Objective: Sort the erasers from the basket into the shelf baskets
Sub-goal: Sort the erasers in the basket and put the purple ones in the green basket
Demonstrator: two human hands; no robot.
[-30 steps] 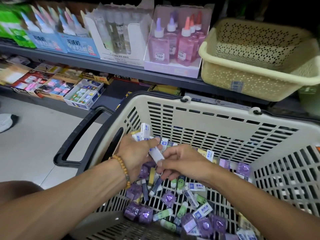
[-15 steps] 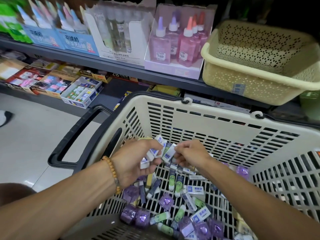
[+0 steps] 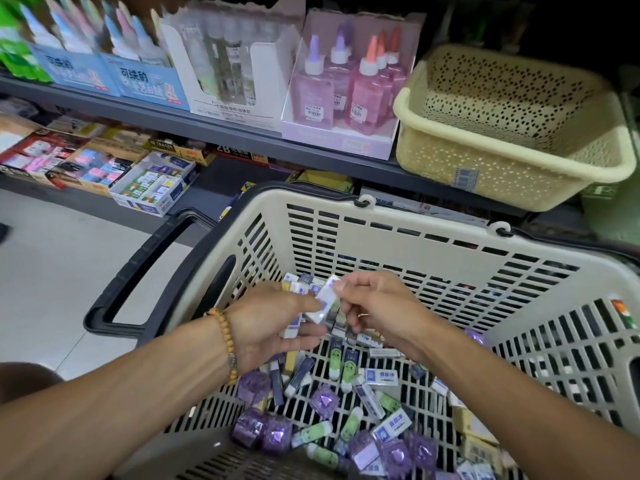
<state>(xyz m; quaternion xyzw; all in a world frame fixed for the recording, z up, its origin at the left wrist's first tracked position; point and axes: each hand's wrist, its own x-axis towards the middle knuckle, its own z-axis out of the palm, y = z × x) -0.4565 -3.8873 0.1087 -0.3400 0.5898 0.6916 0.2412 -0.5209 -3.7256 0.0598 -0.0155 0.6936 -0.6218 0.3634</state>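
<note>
**Inspector:** What step was in hand?

**Assistant:** Gathering, by my judgement. Both hands were over the basket (image 3: 429, 237), near its far-left corner. The left hand (image 3: 273, 327) was cupped, its fingers curled round a small stack of white-and-blue erasers (image 3: 294, 306). The right hand (image 3: 377, 306) pinched one white eraser (image 3: 327, 297) between thumb and fingertips, touching the stack.

**Inspector:** And the remainder?

**Assistant:** Most of the stock lay loose on the basket floor: purple-wrapped (image 3: 325, 400), green (image 3: 336, 360) and white-and-blue (image 3: 381, 377) kinds mixed, spreading toward the near edge. The shelf basket (image 3: 512, 164), cream and perforated, stood on the upper shelf (image 3: 207, 128) at its right end, well apart from the hands. No erasers showed in it, though its floor was partly hidden.

**Inspector:** What did the next move call for?

**Assistant:** Seating the pinched eraser squarely on the stack, then a lift clear of the basket's far wall to the shelf basket, grip kept firm so none slipped.

**Inspector:** Any writing?

**Assistant:** Blue cartons (image 3: 145, 84) at the shelf's left read "可洗的". A box (image 3: 242, 155) below showed "2B". Eraser labels were too small to read.
</note>
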